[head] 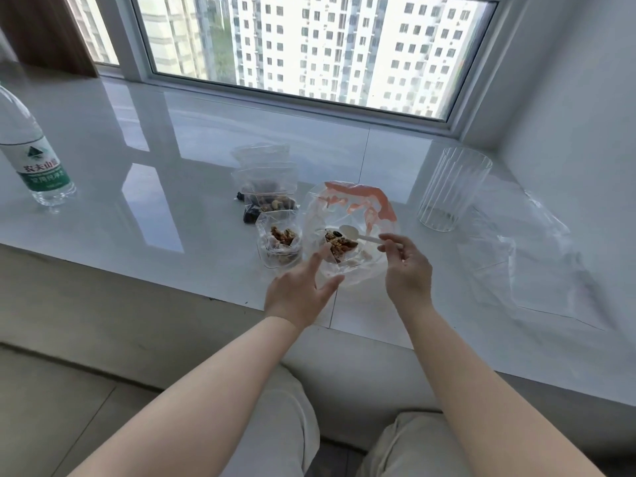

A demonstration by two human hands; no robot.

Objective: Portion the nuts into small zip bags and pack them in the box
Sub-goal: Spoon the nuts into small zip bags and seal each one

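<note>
A large clear bag with an orange-printed top lies open on the white sill, a small heap of nuts inside it. My right hand pinches the handle of a white plastic spoon whose bowl sits just above the nuts. My left hand has its fingers straight, touching the near left edge of the large bag. Left of it stands a small open zip bag holding nuts. Behind that lie filled small zip bags, stacked flat.
A clear ribbed glass cup stands to the right of the large bag, with crumpled clear plastic sheeting beyond it. A water bottle stands at far left. The window runs behind the sill.
</note>
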